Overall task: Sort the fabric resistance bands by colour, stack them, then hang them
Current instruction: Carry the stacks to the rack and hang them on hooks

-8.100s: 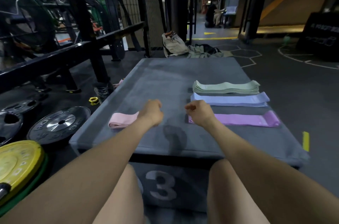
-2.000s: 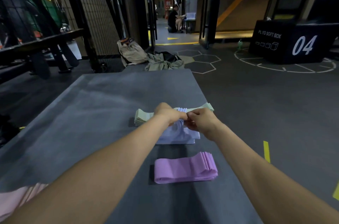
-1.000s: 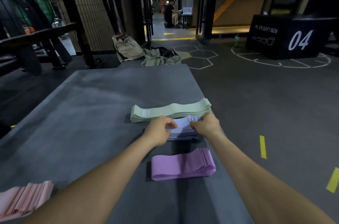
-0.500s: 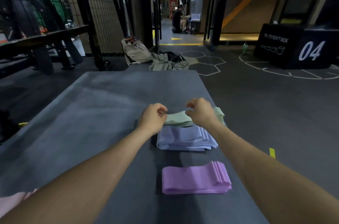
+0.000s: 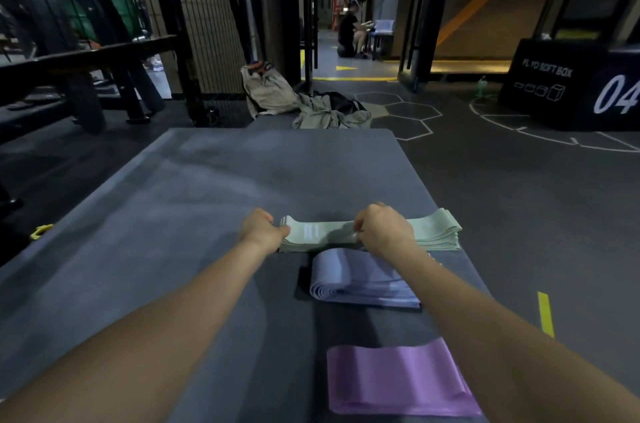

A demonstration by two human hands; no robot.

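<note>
Three stacks of fabric bands lie on the grey padded box. Farthest is the pale green stack, stretched out long. My left hand grips its left end with curled fingers. My right hand pinches the green stack near its middle. Just below, the folded blue-lilac stack lies free, partly under my right wrist. The folded purple stack sits nearest me, untouched. The pink bands are out of view.
A black soft box marked 04 stands on the floor at the far right. A beige bag and clothes lie beyond the box's far edge. A dark rack stands left. A person sits in the far corridor.
Both hands have left the folded blue-lilac stack and moved up onto the green stack, which they now hold at its left end and middle.
</note>
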